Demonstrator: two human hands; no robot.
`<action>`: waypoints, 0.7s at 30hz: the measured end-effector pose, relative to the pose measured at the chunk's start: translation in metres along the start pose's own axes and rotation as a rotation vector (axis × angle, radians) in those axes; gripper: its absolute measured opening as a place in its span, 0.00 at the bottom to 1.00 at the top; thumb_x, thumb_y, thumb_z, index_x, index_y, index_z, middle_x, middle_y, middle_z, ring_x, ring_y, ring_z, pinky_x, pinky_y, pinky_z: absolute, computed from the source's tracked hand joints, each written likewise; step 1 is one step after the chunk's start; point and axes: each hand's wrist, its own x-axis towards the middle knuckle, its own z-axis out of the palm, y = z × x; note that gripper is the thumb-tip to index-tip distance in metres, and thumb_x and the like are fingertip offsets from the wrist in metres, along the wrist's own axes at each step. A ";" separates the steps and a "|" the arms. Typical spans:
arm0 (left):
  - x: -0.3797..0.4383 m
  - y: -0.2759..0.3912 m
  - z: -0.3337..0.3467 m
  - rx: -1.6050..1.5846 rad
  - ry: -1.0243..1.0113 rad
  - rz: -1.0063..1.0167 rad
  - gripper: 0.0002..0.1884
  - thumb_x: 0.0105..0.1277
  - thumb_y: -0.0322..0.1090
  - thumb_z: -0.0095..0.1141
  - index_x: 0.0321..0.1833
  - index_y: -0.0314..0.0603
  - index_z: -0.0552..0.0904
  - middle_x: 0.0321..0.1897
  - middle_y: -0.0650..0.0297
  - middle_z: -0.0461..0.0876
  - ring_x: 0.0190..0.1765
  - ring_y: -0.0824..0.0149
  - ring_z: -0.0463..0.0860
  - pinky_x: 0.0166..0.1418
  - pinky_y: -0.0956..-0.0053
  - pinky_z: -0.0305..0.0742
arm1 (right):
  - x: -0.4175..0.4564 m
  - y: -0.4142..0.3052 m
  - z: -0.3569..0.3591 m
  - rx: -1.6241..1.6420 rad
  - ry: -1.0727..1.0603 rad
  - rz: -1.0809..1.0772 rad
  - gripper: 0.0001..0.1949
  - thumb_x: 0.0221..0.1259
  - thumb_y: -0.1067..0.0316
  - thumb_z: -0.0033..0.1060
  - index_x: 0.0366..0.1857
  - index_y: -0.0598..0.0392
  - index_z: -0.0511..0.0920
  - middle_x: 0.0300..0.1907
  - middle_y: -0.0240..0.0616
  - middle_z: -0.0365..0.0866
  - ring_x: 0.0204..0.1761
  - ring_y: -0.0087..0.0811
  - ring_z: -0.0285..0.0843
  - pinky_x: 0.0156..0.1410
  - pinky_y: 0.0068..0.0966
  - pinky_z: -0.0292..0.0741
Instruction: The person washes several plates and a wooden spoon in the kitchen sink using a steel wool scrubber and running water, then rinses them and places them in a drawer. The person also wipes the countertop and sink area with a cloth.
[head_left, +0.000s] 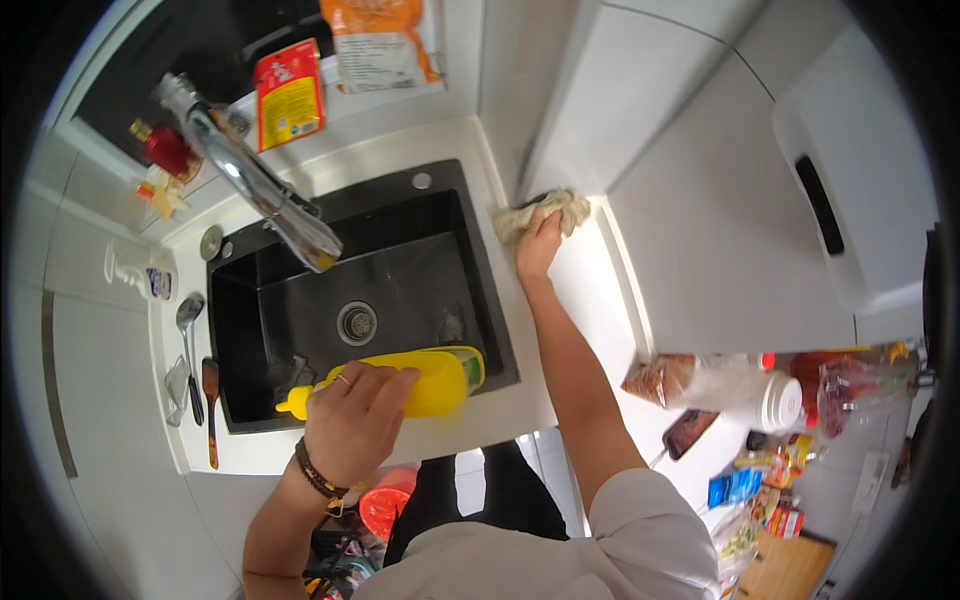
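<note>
My left hand (358, 416) is closed around a yellow squeeze bottle (435, 384), held on its side above the front rim of the black sink (491, 330). The bottle's nozzle points left, and a green label shows at its base. My right hand (538, 247) presses a crumpled beige cloth (551, 212) onto the white countertop (581, 300), in the corner right of the sink. Parts of the cloth are hidden under my fingers. Over the basin reaches a chrome faucet (262, 187). A metal drain strainer (357, 323) sits in the basin floor.
Left of the sink lie a metal ladle (189, 315), a spatula (211, 405) and a white spray bottle (154, 281). Red and yellow packet (291, 96) stands behind the faucet. On the right counter are a phone (688, 433), a white-lidded jar (776, 401) and several food packages (735, 487).
</note>
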 end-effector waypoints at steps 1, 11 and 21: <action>-0.003 0.001 -0.001 0.011 -0.003 -0.018 0.17 0.46 0.24 0.59 0.43 0.40 0.78 0.32 0.62 0.80 0.34 0.62 0.79 0.33 0.74 0.77 | -0.007 -0.008 -0.012 0.054 0.063 -0.015 0.19 0.64 0.65 0.48 0.49 0.73 0.66 0.46 0.62 0.70 0.49 0.56 0.67 0.56 0.44 0.63; 0.013 0.009 0.003 -0.018 -0.046 0.070 0.20 0.45 0.23 0.59 0.45 0.41 0.77 0.34 0.62 0.80 0.37 0.61 0.78 0.33 0.72 0.75 | 0.015 0.063 -0.089 -0.961 -0.365 -0.387 0.29 0.66 0.48 0.37 0.68 0.48 0.57 0.69 0.48 0.54 0.71 0.46 0.45 0.74 0.38 0.43; 0.059 0.015 -0.002 -0.056 -0.043 0.132 0.18 0.47 0.23 0.55 0.45 0.38 0.76 0.35 0.57 0.79 0.39 0.53 0.77 0.41 0.66 0.74 | -0.106 0.070 -0.149 -0.696 -0.089 -0.266 0.20 0.64 0.61 0.46 0.58 0.58 0.68 0.55 0.50 0.70 0.56 0.47 0.66 0.64 0.38 0.60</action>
